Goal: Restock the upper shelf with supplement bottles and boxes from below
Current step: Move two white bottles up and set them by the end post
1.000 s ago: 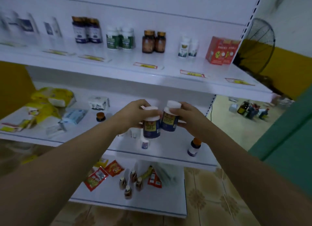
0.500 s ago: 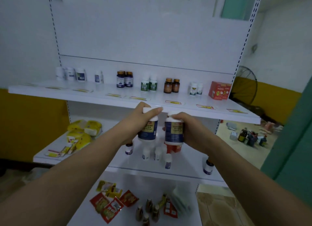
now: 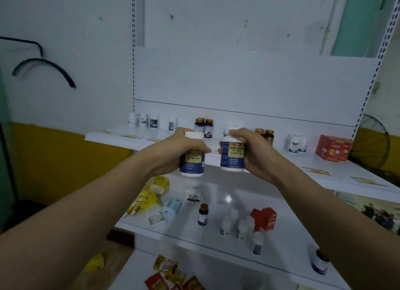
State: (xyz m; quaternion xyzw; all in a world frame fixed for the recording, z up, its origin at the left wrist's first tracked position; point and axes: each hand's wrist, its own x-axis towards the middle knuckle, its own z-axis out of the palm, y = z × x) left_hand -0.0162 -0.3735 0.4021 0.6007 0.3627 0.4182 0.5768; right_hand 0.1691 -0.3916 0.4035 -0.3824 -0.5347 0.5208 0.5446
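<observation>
A white slotted-upright shelving unit was set against a pale wall with a yellow lower band, dim light all around. Two white-capped bottles with blue labels were held up in front of the upper shelf, at about the level of its front edge, not yet set down on it. The left bottle was gripped by the left hand, fingers wrapped round the body just under the cap. The right bottle was clasped by the right hand, fingertips curled over the cap and thumb on the side. The two bottles were kept upright, near each other but apart.

Right behind them, part of the upper shelf's row was blocked from view by the hands. What could be seen there: small white bottles at the left end, a pair of dark bottles, two amber bottles just past the right hand, white tubs and a red box at the far right. Yellow price tags were stuck along the front edge.

On the lower shelf more stock was scattered: yellow packets, a light blue box, a dark bottle with an orange cap, a cluster of small white bottles and red boxes. A black fan was parked off to the right.
</observation>
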